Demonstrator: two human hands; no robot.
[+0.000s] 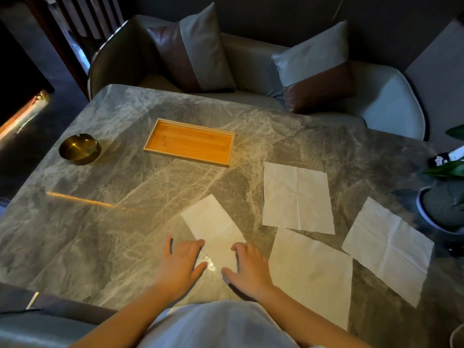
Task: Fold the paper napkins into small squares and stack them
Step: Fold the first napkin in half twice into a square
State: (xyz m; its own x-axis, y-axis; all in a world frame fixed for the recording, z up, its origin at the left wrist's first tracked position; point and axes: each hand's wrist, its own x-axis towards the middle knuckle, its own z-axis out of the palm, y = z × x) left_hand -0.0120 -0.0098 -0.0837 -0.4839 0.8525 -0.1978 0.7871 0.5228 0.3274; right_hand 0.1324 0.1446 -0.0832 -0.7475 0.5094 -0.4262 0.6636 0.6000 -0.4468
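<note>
Four white paper napkins lie on the marble table (100, 222). The folded napkin (213, 227), a long strip, looks thin, limp and easily torn; take it by its near corners. Left hand (180, 262) and right hand (248, 267) rest spread on its near end. Three flat napkins (296, 197) lie toward three o'clock; a wooden tray (148, 144) at twelve.

Four paper napkins lie on the counter (100, 197): one folded napkin (213, 227) in a narrow strip and three open ones, the far napkin (297, 197), the near napkin (311, 275) and the right napkin (388, 249). One wooden tray (190, 142). One brass ashtray (79, 148). Two cushions, the left cushion (195, 49) and the right cushion (316, 69). One potted plant (449, 192).
</note>
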